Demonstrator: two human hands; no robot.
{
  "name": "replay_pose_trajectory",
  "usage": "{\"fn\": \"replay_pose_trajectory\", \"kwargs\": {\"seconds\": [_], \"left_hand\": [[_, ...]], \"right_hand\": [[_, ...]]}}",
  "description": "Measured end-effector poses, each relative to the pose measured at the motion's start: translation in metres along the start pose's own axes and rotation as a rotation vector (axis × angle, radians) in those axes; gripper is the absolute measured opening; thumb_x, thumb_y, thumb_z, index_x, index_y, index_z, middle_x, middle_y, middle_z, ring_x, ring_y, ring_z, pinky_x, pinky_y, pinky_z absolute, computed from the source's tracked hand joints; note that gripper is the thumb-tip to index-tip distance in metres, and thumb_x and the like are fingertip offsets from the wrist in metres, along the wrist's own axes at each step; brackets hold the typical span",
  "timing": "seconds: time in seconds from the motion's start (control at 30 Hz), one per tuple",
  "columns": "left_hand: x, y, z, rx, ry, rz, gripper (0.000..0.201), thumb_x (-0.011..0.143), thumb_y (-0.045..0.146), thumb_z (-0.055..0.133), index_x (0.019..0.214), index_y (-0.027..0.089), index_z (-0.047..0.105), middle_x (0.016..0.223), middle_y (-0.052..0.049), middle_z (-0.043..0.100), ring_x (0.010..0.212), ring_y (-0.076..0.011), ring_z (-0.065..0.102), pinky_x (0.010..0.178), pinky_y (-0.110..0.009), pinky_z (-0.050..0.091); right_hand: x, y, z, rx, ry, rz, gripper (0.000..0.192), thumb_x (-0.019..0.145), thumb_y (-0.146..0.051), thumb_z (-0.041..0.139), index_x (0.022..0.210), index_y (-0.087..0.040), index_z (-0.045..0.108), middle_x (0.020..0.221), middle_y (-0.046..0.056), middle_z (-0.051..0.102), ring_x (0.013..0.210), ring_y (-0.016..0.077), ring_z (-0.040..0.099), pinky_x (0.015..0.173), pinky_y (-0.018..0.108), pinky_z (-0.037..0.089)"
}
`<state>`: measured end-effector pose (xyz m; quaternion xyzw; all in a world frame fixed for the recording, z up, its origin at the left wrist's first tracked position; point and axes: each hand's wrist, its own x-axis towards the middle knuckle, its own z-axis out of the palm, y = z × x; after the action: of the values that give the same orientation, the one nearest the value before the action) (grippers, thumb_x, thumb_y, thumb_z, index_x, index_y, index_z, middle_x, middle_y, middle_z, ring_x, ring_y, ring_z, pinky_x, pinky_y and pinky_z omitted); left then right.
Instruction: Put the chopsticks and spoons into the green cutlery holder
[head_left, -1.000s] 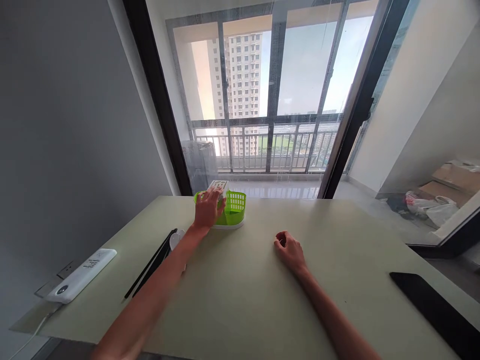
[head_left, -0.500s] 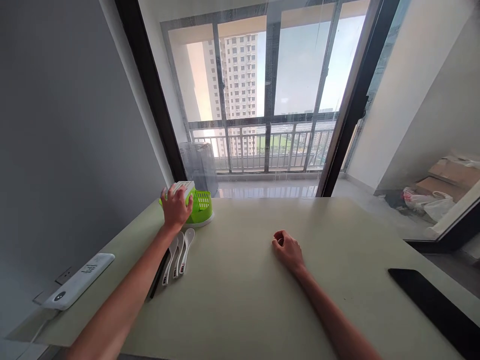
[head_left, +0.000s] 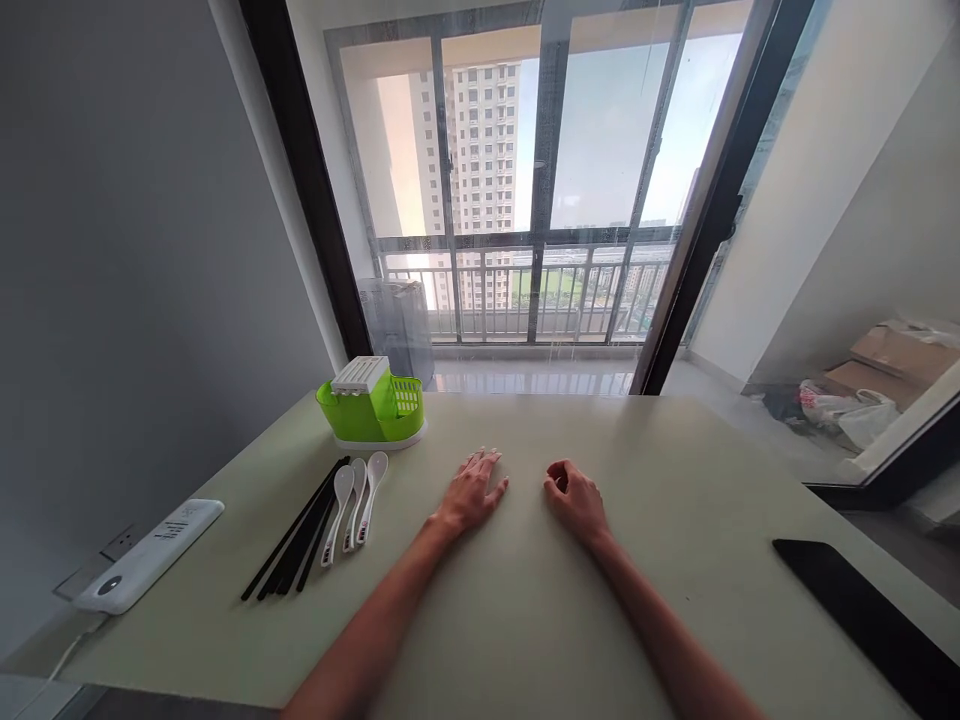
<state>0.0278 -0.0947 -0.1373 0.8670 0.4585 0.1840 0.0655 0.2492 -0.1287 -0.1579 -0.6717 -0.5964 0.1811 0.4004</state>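
Observation:
My left hand (head_left: pixel 471 492) lies flat on the table with its fingers stretched out, holding nothing. To its right, my right hand (head_left: pixel 576 500) rests on its side, fingers curled into a loose fist; no object shows in it. Left of my hands lie white spoons (head_left: pixel 372 500), bowls pointing away from me. Several black chopsticks (head_left: pixel 296 540) are fanned out beside them. Behind these stands a green utensil holder (head_left: pixel 367 415) with a white slotted top (head_left: pixel 361 374) and a white base, touched by neither hand.
A white power strip (head_left: pixel 154 555) with a cord lies along the left edge of the pale green table (head_left: pixel 525 630). On the right edge is a flat black object (head_left: pixel 862 610). A glass door and window stand beyond the table, with cardboard boxes (head_left: pixel 900 365) at the far right.
My left hand has left the top of the green utensil holder and come down right and nearer, flat on the table. The chopsticks are now uncovered. My right hand has stayed put.

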Motion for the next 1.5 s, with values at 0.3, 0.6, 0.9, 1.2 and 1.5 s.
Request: {"fn": "replay_pose_trajectory", "kwargs": {"seconds": [0.3, 0.6, 0.9, 1.2, 1.5], "left_hand": [[-0.008, -0.002, -0.001, -0.017, -0.028, -0.002, 0.048, 0.100, 0.041, 0.043, 0.143, 0.021, 0.052, 0.157, -0.008, 0.046, 0.149, -0.0233, 0.036, 0.125, -0.044, 0.027], [-0.011, -0.001, -0.001, -0.021, -0.031, 0.008, 0.048, 0.100, 0.040, 0.043, 0.143, 0.021, 0.052, 0.157, -0.008, 0.045, 0.150, -0.0235, 0.035, 0.125, -0.044, 0.026], [-0.011, -0.001, 0.000, -0.019, -0.024, 0.007, 0.047, 0.100, 0.040, 0.043, 0.143, 0.021, 0.053, 0.156, -0.009, 0.046, 0.149, -0.0232, 0.036, 0.125, -0.044, 0.026], [-0.012, 0.000, -0.003, -0.012, -0.032, 0.004, 0.048, 0.100, 0.039, 0.043, 0.143, 0.019, 0.053, 0.157, -0.009, 0.045, 0.149, -0.0229, 0.036, 0.126, -0.043, 0.025], [-0.012, -0.001, -0.002, -0.014, -0.026, 0.004, 0.047, 0.101, 0.040, 0.042, 0.143, 0.022, 0.053, 0.157, -0.007, 0.046, 0.149, -0.0223, 0.035, 0.125, -0.042, 0.026]], "right_hand": [[0.000, 0.004, 0.002, -0.001, -0.028, -0.023, 0.025, 0.085, -0.036, 0.050, 0.096, -0.023, 0.068, 0.083, 0.001, 0.073, 0.075, 0.0181, 0.066, 0.072, 0.029, 0.044], [-0.003, 0.002, 0.001, -0.005, -0.024, -0.022, 0.025, 0.085, -0.033, 0.049, 0.099, -0.022, 0.067, 0.089, 0.002, 0.074, 0.080, 0.0183, 0.067, 0.074, 0.029, 0.045], [-0.002, 0.003, 0.001, 0.007, -0.034, -0.013, 0.026, 0.084, -0.032, 0.049, 0.100, -0.022, 0.067, 0.092, 0.004, 0.075, 0.082, 0.0194, 0.068, 0.078, 0.031, 0.047], [-0.002, 0.002, 0.001, 0.022, -0.035, -0.023, 0.027, 0.085, -0.033, 0.048, 0.101, -0.022, 0.067, 0.093, 0.004, 0.075, 0.082, 0.0191, 0.068, 0.079, 0.030, 0.047], [-0.002, 0.002, 0.001, 0.020, -0.030, -0.029, 0.026, 0.084, -0.033, 0.049, 0.100, -0.022, 0.067, 0.091, 0.004, 0.074, 0.080, 0.0192, 0.068, 0.076, 0.030, 0.047]]}}
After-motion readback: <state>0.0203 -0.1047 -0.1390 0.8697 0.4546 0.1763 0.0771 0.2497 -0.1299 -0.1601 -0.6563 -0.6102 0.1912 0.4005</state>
